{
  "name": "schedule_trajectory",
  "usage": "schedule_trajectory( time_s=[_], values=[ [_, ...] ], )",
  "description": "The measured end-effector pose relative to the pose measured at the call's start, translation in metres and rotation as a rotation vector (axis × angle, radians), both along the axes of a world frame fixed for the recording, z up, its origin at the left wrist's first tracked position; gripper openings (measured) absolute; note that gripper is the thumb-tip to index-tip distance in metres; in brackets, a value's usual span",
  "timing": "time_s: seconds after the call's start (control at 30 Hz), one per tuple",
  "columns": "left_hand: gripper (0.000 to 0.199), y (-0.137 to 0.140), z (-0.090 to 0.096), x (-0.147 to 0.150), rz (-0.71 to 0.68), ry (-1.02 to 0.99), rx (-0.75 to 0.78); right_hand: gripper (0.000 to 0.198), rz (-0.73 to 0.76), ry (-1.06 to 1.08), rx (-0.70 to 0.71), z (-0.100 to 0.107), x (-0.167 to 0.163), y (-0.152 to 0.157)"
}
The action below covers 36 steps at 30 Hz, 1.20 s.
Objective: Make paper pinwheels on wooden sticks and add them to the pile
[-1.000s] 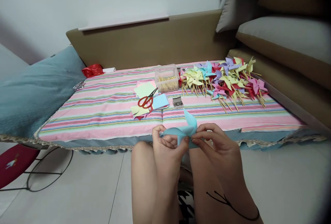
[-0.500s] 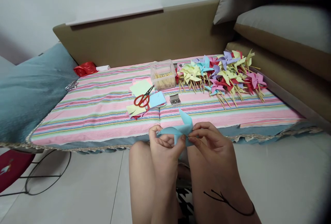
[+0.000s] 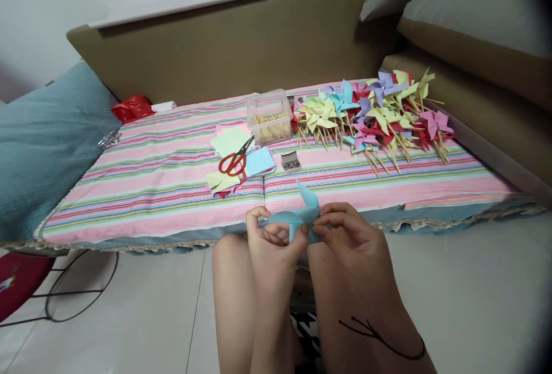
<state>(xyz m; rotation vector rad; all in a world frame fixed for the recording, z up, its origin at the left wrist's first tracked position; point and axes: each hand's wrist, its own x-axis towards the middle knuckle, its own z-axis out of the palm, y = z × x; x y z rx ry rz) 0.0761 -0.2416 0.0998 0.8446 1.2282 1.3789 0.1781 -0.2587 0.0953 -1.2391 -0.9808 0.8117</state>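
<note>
A light blue paper pinwheel (image 3: 307, 197), its corners curled inward, is held above my knees. My left hand (image 3: 276, 247) is closed round it, with the thumb pressed near its middle. Against the right side of the paper, my right hand (image 3: 349, 236) is closed in a pinch; a tiny thing at its thumb and fingertip is too small to name. Beyond my hands, a small open box (image 3: 291, 162) holds little metallic pieces. Red-handled scissors (image 3: 235, 161) lie on paper sheets, beside a stack of blue paper (image 3: 260, 162).
A clear plastic tub (image 3: 269, 103) holds many thin wooden sticks. Finished pinwheels on sticks (image 3: 383, 115) are heaped at the right. A red plastic bag (image 3: 133, 109) lies at the far left of the striped cloth (image 3: 150, 178). A red stool (image 3: 21, 282) stands at lower left.
The view has tilted slightly downward and shifted. Both hands keep almost the same hold on the blue pinwheel, with the right fingertips staying at its side.
</note>
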Motion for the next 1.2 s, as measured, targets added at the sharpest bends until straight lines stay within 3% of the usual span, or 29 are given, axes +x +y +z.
schedule_trajectory(
  time_s=[0.3,0.5,0.7,0.93,1.2],
  values=[
    [0.050,0.004,-0.001,0.001,-0.035,0.038,-0.007,0.005,0.106,-0.008,-0.115,-0.013,0.012,0.004],
    [0.050,0.003,0.003,0.000,-0.062,0.003,-0.026,0.049,0.131,0.187,-0.132,-0.016,0.014,0.005],
    [0.053,0.000,0.007,-0.002,-0.106,0.020,-0.021,0.070,0.174,0.249,-0.158,-0.007,0.013,0.000],
    [0.054,-0.001,0.010,-0.007,-0.158,0.186,-0.022,0.073,0.138,0.246,-0.110,-0.008,0.013,-0.005],
    [0.057,-0.002,0.008,-0.006,-0.159,0.109,0.002,0.073,0.164,0.242,-0.102,-0.005,0.016,-0.005]
  ],
)
